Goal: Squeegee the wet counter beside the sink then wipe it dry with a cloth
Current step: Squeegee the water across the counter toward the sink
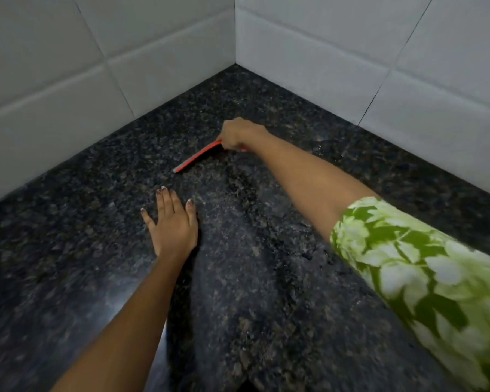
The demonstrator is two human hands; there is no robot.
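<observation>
A slim red squeegee (197, 157) with a dark blade edge lies on the speckled black counter (266, 278) near the tiled corner (235, 62), long axis slanting toward the left wall, gripped closed by the right hand (239, 134); the left hand (173, 219) rests flat, fingers spread, holding nothing.

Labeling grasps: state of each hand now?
Left hand: open, flat on the counter.
Right hand: closed on the red squeegee.
</observation>
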